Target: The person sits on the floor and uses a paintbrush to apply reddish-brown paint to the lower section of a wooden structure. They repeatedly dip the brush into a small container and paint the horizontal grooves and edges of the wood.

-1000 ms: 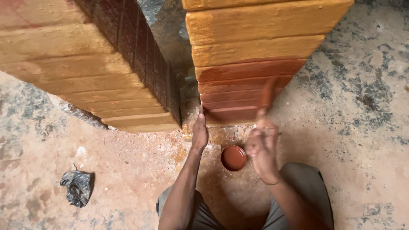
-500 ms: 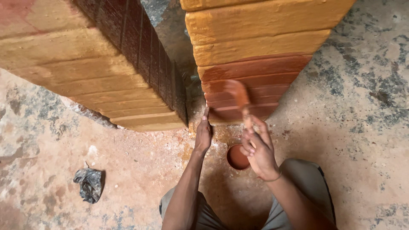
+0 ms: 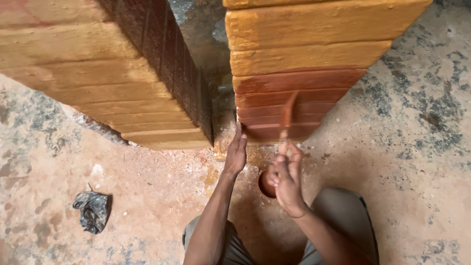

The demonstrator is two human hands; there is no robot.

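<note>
step: staining lower boards of wooden stack (image 3: pixel 299 93) red
right hand (image 3: pixel 286 179): clenched on brush (image 3: pixel 286 122)
left hand (image 3: pixel 236 152): flat, released, bracing stack's corner
next: likely reload from paint bowl (image 3: pixel 265 185) below stack

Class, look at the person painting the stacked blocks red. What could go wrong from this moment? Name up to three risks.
1. The paint pot sits on the floor just under the right hand; a careless move might tip it.
2. The left hand rests by the lowest red blocks, so it may pick up wet paint.
3. The brush works below unpainted yellow blocks; a stray stroke could mark them.
</note>
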